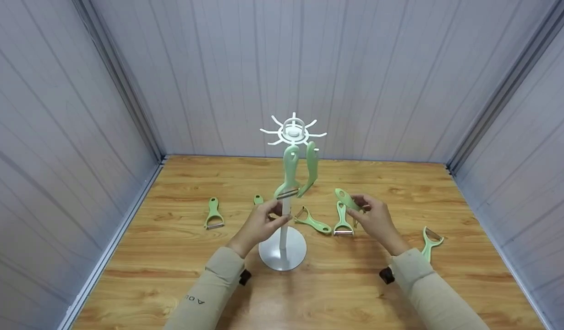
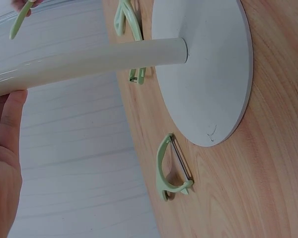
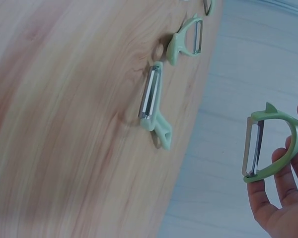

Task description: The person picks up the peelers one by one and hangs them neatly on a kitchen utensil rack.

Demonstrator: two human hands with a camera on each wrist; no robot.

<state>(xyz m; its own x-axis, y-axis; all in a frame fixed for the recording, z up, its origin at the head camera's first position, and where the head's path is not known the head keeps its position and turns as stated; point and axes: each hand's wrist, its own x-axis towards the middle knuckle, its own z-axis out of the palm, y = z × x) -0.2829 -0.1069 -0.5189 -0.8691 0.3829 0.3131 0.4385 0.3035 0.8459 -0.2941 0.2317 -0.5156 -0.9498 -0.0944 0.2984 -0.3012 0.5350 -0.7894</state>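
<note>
My left hand (image 1: 263, 223) grips the white pole (image 1: 283, 236) of an upright rack, below its ring of hooks (image 1: 293, 134). Two green Y-shaped peelers hang from the hooks, a nearer peeler (image 1: 290, 167) with its blade down by my left fingers and another peeler (image 1: 312, 162) to its right. Out to the right, my right hand (image 1: 374, 219) holds a third green peeler (image 1: 344, 198) above the table, handle end pointing up and left. The right wrist view shows that held peeler's blade (image 3: 253, 146) and curved head, with fingers round the frame.
Several green peelers lie on the wooden table: one peeler (image 1: 213, 214) at left, one peeler (image 1: 258, 199) partly behind my left hand, a peeler (image 1: 314, 224) and a peeler (image 1: 342, 219) right of the round base (image 1: 268, 252), and one peeler (image 1: 430, 245) by my right sleeve. Panel walls enclose the table.
</note>
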